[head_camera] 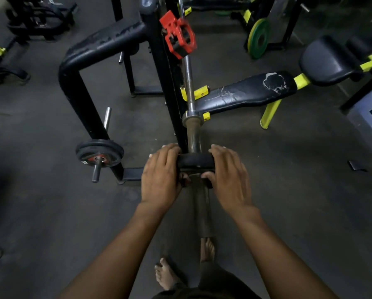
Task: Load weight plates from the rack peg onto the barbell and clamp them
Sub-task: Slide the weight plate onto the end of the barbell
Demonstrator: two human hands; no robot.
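A small black weight plate [195,161] sits on the barbell sleeve [194,141], partway along it, short of the collar [191,119]. My left hand [161,180] grips the plate's left edge and my right hand [230,178] grips its right edge, thumbs on the near face. The sleeve's free end [203,214] runs toward me below the hands. A red clamp [178,35] is clipped on the bar's shaft higher up. More black plates [99,153] hang on a low rack peg [96,171] at left.
The black rack upright [172,83] stands just left of the bar. A black bench [245,91] with yellow legs lies to the right. A green plate [258,38] stands at the back right. My bare feet [165,272] are under the sleeve end.
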